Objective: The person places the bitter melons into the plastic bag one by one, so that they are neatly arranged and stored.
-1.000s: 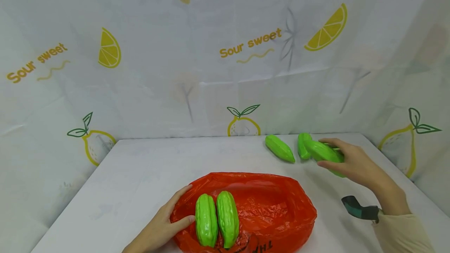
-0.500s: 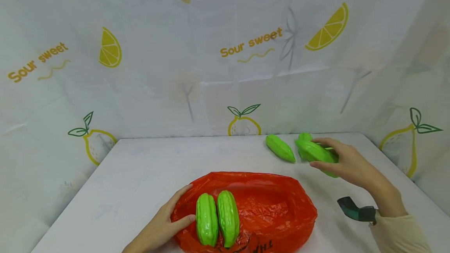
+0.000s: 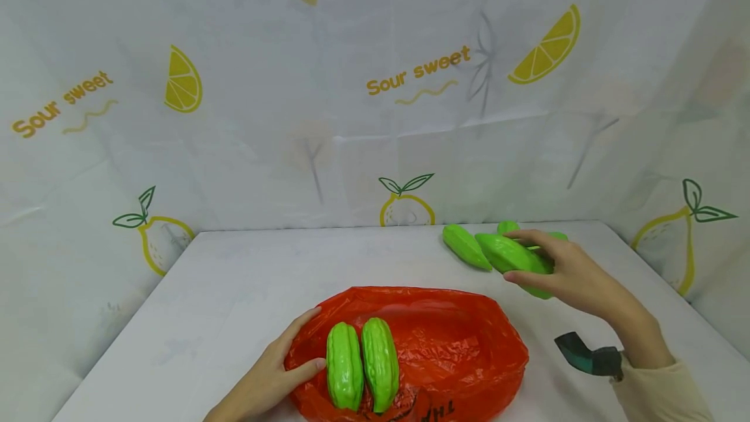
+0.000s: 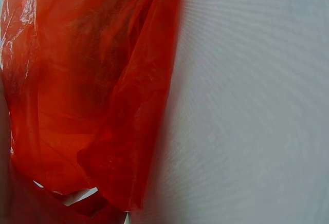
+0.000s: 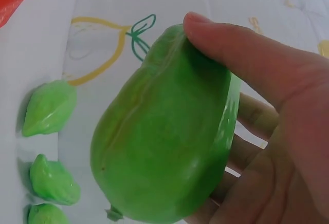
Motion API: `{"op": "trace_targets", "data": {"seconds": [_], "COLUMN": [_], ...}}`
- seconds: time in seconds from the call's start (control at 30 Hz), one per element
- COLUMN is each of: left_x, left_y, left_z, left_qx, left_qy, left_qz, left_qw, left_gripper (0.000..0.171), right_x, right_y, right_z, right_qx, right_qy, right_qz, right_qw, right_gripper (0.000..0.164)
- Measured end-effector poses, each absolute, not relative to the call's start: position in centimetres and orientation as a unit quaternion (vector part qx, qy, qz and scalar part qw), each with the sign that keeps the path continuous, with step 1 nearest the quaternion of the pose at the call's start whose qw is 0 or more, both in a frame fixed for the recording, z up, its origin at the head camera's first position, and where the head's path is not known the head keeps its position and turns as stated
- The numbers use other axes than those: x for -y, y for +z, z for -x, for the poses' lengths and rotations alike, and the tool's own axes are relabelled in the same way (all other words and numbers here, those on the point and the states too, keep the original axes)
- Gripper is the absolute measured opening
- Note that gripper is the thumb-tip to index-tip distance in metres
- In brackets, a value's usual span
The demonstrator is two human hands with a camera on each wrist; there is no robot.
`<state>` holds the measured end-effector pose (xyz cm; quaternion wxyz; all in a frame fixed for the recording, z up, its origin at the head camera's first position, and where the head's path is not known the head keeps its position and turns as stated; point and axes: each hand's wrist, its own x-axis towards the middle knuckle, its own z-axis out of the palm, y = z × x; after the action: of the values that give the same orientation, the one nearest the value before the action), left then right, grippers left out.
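Observation:
My right hand (image 3: 571, 272) grips a green papaya-shaped fruit (image 5: 159, 131) in the air over the table's right side. The right wrist view shows its smooth skin, a long groove and a small stem stub, with the thumb over its upper end and the fingers behind. At the left rim of a red plastic bag (image 3: 451, 344), my left hand (image 3: 272, 363) holds the plastic, its thumb reaching inside. Two ridged green gourds, a left one (image 3: 344, 366) and a right one (image 3: 380, 363), lie side by side in the bag's left part. Red film (image 4: 92, 90) fills much of the left wrist view.
Toward the table's back edge lie more green fruits: a pointed one (image 3: 467, 247), another one (image 3: 507, 226) partly hidden, and a third (image 3: 559, 236) behind my right hand. A white cloth (image 3: 258, 148) printed with lemons hangs behind the white table (image 3: 222, 292).
My right hand has moved left with the green papaya-shaped fruit, uncovering part of a fruit behind it. The left hand, the bag and the gourds inside stay put.

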<state>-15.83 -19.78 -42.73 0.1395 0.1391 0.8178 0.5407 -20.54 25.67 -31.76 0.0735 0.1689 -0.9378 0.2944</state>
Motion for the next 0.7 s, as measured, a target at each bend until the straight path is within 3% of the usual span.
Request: {"op": "trace_targets", "data": {"seconds": [0.7], "left_x": [19.7], "left_y": [-42.6], "left_z": [15.8], "left_qx": [-0.814], "left_qy": [0.544], "left_qz": [-0.142], "left_qw": [0.144], "left_gripper": [0.067], "right_x": [-22.6], "right_y": [-30.5], "right_z": [18.8], "right_qx": [0.915], "right_qy": [0.32], "right_qz": [-0.221], "right_qw": [0.11], "right_gripper": [0.066]}}
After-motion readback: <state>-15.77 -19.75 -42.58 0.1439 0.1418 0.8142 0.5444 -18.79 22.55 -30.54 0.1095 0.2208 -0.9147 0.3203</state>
